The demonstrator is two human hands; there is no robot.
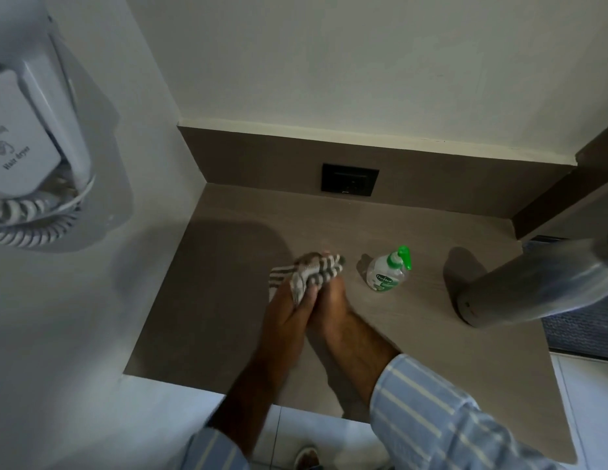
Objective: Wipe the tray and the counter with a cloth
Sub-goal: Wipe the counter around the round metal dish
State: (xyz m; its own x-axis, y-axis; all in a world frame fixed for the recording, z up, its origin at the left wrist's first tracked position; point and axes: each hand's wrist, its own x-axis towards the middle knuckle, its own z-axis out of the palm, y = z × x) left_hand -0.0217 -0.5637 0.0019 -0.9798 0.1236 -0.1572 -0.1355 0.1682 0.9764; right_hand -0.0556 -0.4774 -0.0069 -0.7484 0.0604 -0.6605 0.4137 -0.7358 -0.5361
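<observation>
On the counter (228,300), two hands (309,310) grip one cloth (312,271) beside one bottle (387,271).

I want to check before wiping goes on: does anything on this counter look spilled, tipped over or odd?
No spill or damage shows. The sanitizer bottle and grey flask stand upright on the counter. No tray is in view. Both hands hold the striped cloth.

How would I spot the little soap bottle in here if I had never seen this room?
Start at the brown counter set in the corner, with a black socket on its back wall. The bottle stands near the middle, just right of the hands holding a striped cloth. It is the only clear bottle, with a bright green pump top and green label, far smaller than the grey cylinder to its right.
</observation>
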